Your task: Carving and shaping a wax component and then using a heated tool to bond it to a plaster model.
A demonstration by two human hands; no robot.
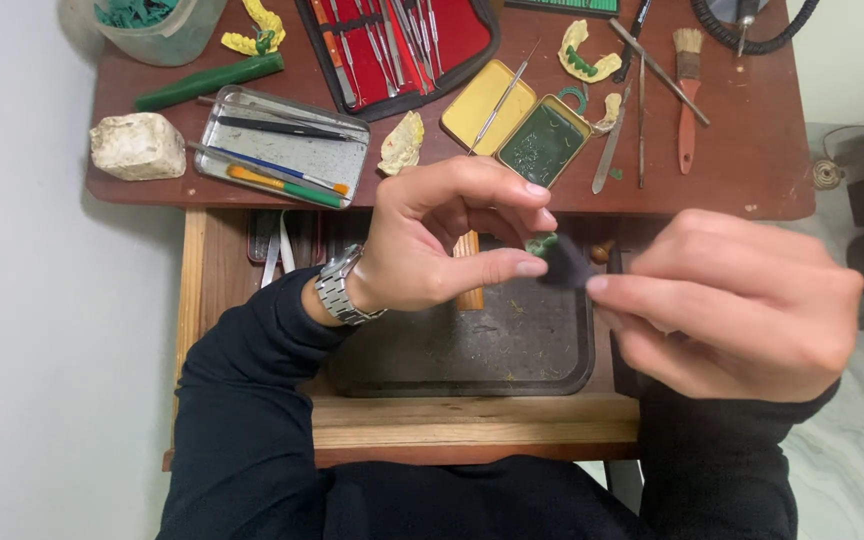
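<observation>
left hand pinches green piece | right hand grips dark, blurred tool touching it | yellow tin far on bench

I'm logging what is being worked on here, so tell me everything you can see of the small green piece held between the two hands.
The small green piece looks waxy, dull green and lumpy. It is pinched between thumb and fingertips of the left hand, held in the air above the dark tray. A dark flat bit adjoins it, gripped by the right hand. Its finer shape is too small to tell.
</observation>
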